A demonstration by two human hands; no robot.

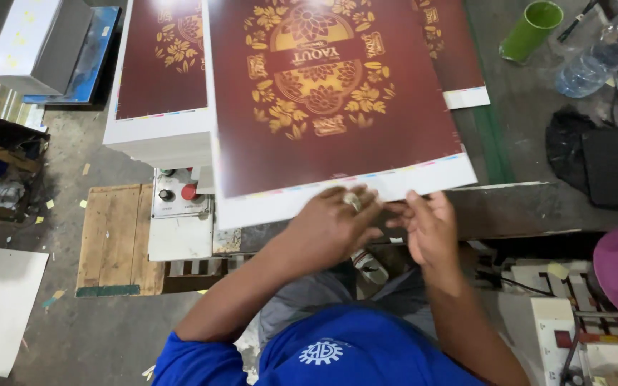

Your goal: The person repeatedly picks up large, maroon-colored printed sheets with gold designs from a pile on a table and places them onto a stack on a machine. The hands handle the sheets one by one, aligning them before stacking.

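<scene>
— What are the hands doing at the near edge of the tabletop?

— Both are working at the white near margin of the top printed sheet, a large maroon one with a gold floral design. The left hand is lying curled over that edge, fingers bent down onto the paper. The right hand is hovering just beside it, fingers loosely spread; whether it is actually pinching the sheet, I cannot tell.

— And the sheet itself?

— It is lying skewed on a stack of printed sheets, its near corner overhanging the edge.

— How would it handle?

— Light, thin and glossy, I judge: floppy when lifted, slippery against its neighbours, easily creased. The unprinted margin looks the safest place for a grip, with both hands well apart.

— Anything else nearby?

— A green cup and a plastic bottle toward the far right corner.
</scene>
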